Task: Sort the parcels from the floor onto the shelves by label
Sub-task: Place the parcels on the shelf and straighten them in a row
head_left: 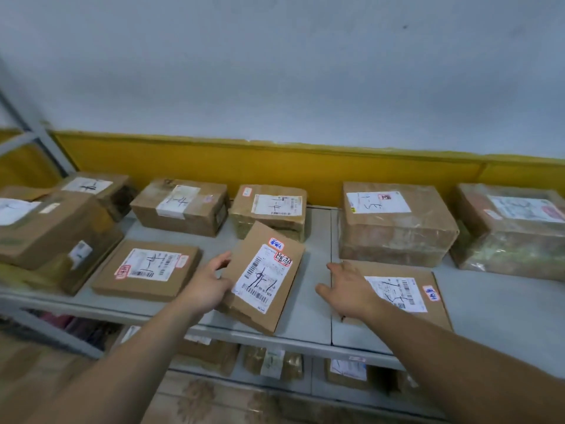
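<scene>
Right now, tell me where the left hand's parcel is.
Centre of the head view: the parcel is tilted over the grey shelf, gripped by the left hand, right of a flat box.

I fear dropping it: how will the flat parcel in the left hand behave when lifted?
The flat parcel looks stiff: tilted and held at one edge, it shows no sag. Probably light, as the left hand alone grips it.
</scene>
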